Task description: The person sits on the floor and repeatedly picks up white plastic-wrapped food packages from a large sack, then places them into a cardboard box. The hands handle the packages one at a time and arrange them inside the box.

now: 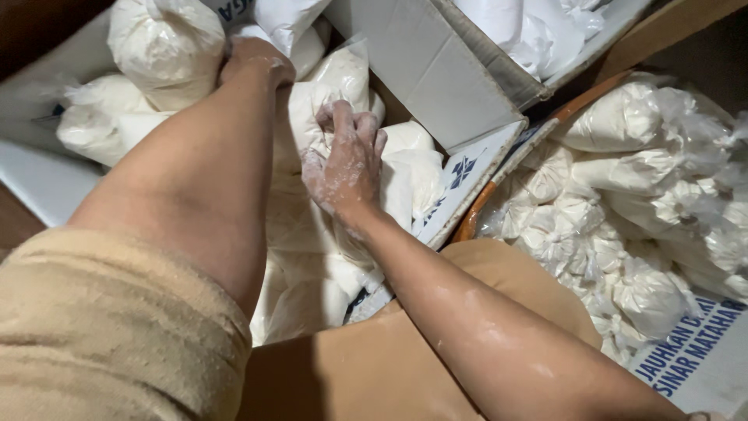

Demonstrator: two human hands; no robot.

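Evidently both hands grip for lifting: the left hand (253,62) clutches a round white bag (165,48). Beside it, the floury right hand (347,160) pinches, seemingly, another bag's neck (312,117) inside the box (456,183).

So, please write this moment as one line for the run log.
left hand: grips tied bag | right hand: presses bag | where: white box

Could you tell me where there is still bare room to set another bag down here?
Only the brown cardboard flap between the forearms lies bare. The white box, under the left hand and right hand, is packed with white bags, as is the orange-rimmed basket.
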